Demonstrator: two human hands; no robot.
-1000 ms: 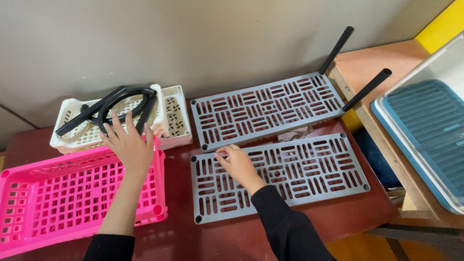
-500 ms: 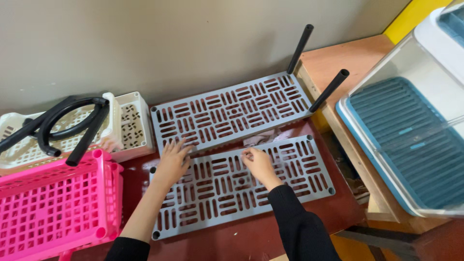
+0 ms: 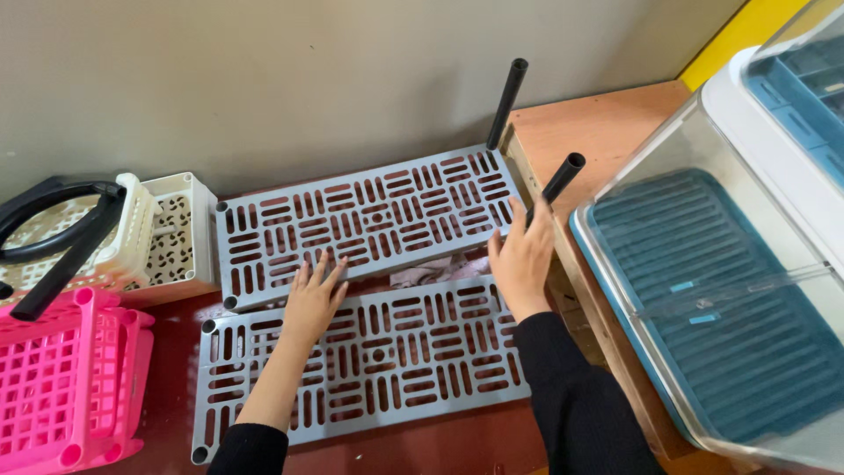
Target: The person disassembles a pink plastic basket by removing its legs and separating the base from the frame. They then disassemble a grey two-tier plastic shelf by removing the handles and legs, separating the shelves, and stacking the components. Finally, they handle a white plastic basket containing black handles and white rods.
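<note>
- The left hand lies flat with its fingers spread. It presses down on the near edge of the far grey plastic shelf panel with slots. It does not grab anything.
- The right hand is open too. Its palm and fingers rest against the right end of that same far panel. I cannot tell if the fingers curl under the edge.
- The far panel stretches between the two hands and on to the left of the left hand.
- Just above the right hand, two black round plastic poles stick up from the right corners of the far panel.
- Under both wrists lies a second grey slotted plastic shelf panel, flat on the dark red table.
- Between the hands, a bit of pale crumpled cloth peeks out where the two panels meet.
- Far to the left of the left hand sits a bright pink plastic basket.
- Behind the pink basket is a cream plastic basket with black tubes lying on it.
- To the right of the right hand stands a clear plastic box with a blue ribbed tray inside, on a wooden stand.
</note>
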